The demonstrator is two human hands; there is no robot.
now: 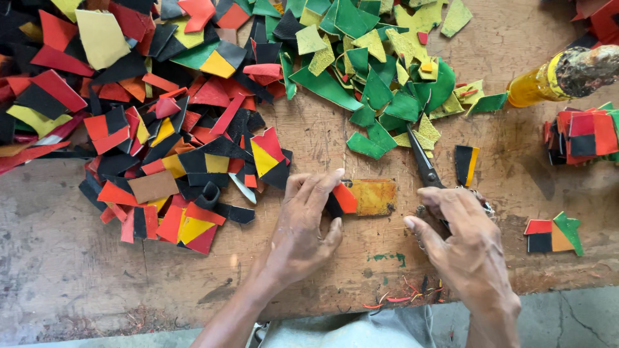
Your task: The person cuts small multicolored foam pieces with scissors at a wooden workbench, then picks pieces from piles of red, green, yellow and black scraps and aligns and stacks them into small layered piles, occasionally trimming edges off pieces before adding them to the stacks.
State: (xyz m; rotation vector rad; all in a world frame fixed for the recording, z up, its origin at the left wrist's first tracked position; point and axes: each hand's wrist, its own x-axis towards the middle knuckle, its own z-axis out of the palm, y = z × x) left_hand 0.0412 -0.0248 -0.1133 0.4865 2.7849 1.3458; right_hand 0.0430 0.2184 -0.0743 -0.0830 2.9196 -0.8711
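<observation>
Off beyond the left hand's knuckles, a heap of red, black and yellow scraps (148,122) spills across the worn wooden bench (77,258); its far and left edges run out of view, and the pieces overlap so thickly that the lower ones cannot be made out.

The left hand (303,225) lies flat, palm down, fingers loosely spread. Its fingertips press on a small red-and-black piece (342,198), pinning it rather than gripping it; most of that piece is hidden under the fingers. Touching the piece on its far side from the thumb is a yellowish rectangular plate (375,196), stained and scuffed.

Up past those fingertips sits a second heap, of green and yellow-green scraps (374,77), also cut off at the top.

The right hand (464,248) is curled, fingers bent over the handles of a pair of scissors (422,164). The handles are covered by the hand, so how firmly they are held I cannot tell; the dark blades point away from the fingers toward the green heap and look nearly closed.

Just beyond the right fingertips lies a black-and-yellow strip (465,164). Further up, a yellow bottle (535,87) lies tilted, its crusted neck cut off by the edge; what is in it cannot be seen. Outside the right hand rest a joined four-colour patch (554,235) and a stack of patches (583,135).
</observation>
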